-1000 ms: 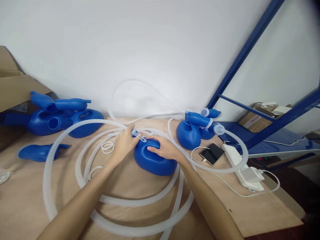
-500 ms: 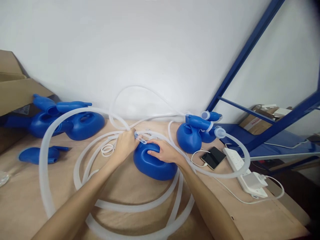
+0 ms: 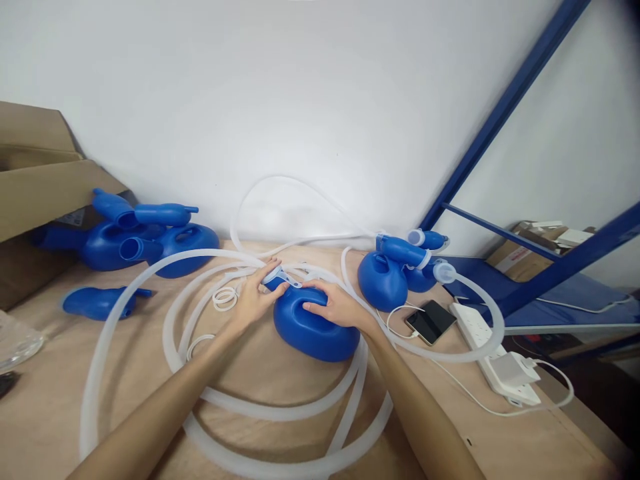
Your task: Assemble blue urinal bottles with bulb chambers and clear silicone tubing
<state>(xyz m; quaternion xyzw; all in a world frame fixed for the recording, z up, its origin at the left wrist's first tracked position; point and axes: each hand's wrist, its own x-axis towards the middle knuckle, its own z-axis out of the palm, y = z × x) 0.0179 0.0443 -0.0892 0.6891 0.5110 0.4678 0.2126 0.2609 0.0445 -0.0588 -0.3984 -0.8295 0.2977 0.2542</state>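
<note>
In the middle of the table a blue plastic urinal bottle (image 3: 316,333) lies on its side, its neck pointing away to the left. A translucent cap (image 3: 274,274) with a strap sits at the mouth of that neck. My left hand (image 3: 254,297) grips the neck end, fingers along the cap and thumb against the neck. Over the top of the bottle my right hand (image 3: 336,304) is closed around the handle, its thumb at the handle opening. Coils of clear hose (image 3: 280,411) surround the bottle, and one hose end passes close behind my left hand.
More blue bottles (image 3: 184,257) lie left beside a cardboard box (image 3: 40,193). A loose blue spout piece (image 3: 93,303) is nearer me. On the right are a capped bottle (image 3: 383,283), a phone (image 3: 431,323), a power strip (image 3: 493,360) and a blue metal frame (image 3: 505,113).
My left hand's fingers have opened out along the cap, leaving it more visible. The hose behind that hand has sunk lower. The whole view has shifted slightly.
</note>
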